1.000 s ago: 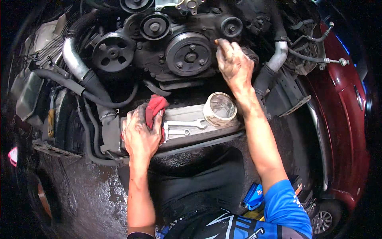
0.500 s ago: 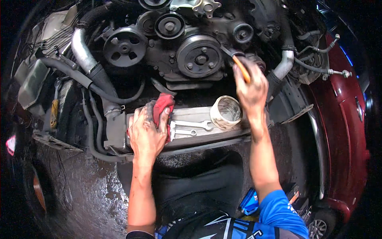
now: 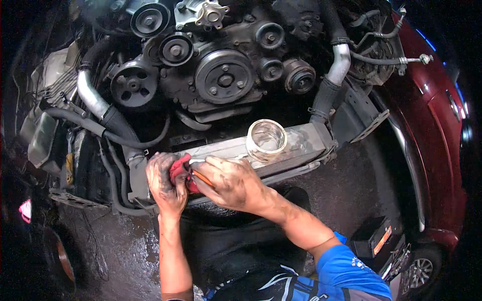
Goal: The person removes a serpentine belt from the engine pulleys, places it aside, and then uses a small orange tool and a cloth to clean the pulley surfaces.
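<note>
At the left end of the grey crossbeam (image 3: 306, 140), my left hand (image 3: 165, 183) is closed on a red rag (image 3: 179, 170), bunched up between thumb and fingers. My right hand (image 3: 233, 183) has come up against it, gripping an orange-handled tool (image 3: 203, 179). The tool's far end meets the rag and is hidden there. Just beyond my right hand, an open, round, off-white tub (image 3: 266, 143) with a smeared inside stands on the crossbeam. My right hand covers the place where two wrenches lay.
Ahead lies the engine front, with a large crankshaft pulley (image 3: 225, 78) and several smaller pulleys. Silver pipes (image 3: 91, 95) with black hoses flank it on both sides. A yellow-handled tool (image 3: 70, 168) rests at the left. A dark red car panel (image 3: 427, 125) stands at the right.
My right hand has moved from beside the crankshaft pulley down and left to the rag, bringing the orange-handled tool. My left hand keeps its hold on the rag. The view has shifted.
</note>
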Motion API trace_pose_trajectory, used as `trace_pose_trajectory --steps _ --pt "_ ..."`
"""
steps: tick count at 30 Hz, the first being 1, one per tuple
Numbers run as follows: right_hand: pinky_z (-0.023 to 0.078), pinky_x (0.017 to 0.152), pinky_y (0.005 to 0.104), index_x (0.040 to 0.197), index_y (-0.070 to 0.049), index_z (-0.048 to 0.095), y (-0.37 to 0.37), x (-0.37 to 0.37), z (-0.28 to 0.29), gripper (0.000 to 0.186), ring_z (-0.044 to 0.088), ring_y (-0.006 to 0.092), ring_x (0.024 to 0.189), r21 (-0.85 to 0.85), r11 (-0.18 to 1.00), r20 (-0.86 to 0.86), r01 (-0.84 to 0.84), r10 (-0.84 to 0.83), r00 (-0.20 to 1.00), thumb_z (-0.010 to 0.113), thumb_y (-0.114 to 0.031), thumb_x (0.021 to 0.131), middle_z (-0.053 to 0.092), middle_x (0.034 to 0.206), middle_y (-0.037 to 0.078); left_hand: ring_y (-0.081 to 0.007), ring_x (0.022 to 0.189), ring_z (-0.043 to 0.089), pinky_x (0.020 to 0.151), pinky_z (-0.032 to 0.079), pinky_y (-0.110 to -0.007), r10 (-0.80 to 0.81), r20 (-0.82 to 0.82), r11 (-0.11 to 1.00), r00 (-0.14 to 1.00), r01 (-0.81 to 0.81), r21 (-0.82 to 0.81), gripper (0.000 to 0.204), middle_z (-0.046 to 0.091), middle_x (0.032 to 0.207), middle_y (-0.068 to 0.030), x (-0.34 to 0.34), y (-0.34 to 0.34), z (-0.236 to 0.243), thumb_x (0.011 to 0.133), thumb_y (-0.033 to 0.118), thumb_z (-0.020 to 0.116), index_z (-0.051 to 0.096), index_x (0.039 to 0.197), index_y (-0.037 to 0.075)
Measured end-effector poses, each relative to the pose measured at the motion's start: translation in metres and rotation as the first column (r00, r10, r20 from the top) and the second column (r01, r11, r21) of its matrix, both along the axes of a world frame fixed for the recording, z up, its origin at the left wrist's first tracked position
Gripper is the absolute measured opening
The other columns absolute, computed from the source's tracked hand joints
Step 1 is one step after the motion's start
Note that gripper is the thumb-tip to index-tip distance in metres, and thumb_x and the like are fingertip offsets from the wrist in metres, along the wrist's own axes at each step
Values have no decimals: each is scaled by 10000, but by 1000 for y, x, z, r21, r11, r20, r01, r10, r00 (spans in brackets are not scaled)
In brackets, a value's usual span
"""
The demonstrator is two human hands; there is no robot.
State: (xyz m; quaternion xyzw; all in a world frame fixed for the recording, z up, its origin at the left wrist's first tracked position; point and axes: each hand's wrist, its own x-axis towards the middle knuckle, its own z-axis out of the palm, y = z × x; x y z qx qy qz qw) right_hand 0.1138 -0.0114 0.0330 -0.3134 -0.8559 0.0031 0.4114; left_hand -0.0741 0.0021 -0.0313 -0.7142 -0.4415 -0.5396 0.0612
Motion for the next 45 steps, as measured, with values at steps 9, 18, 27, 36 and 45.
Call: trace_pose_trajectory --steps 9,18,27,36,45 --pt "516 798 387 1189 -32 696 -14 147 27 272 648 331 875 -111 874 -337 474 -482 809 549 -125 979 677 1006 166 -373 1130 601 997 442 -472 216 18 951 976 -206 -231 414 642 1211 -181 22 -3 14 894 223 727 600 1236 26" --pt "448 937 468 1216 -196 692 -12 219 -38 344 554 375 1044 -20 734 141 679 -671 728 618 -111 891 637 1147 134 -386 1247 530 1083 392 -498 263 -220 927 939 -309 -212 518 595 1286 -188 24 3 20 858 294 741 594 1285 42" --pt "453 970 438 1129 -47 700 10 221 -21 255 590 352 1078 -36 747 -157 664 -660 735 641 -198 931 674 1135 141 -390 1203 561 1052 424 -468 240 -240 940 941 -287 -183 503 616 1275 -189 30 1 24 894 253 711 560 1317 24" --pt "457 940 456 1082 -66 682 25 206 -12 204 610 340 1041 71 786 -200 614 -592 781 618 -191 933 678 1121 128 -369 1230 535 1082 393 -472 236 -213 910 948 -292 -295 489 611 1266 -171 35 -2 31 876 288 707 594 1282 40" --pt "467 893 568 1108 -76 707 26 186 -51 262 574 452 1055 48 593 -52 804 -802 595 642 -267 940 656 1129 176 -352 1225 534 1072 395 -479 194 -264 901 945 -278 -333 559 633 1266 -140 26 -9 38 842 323 738 605 1326 76"
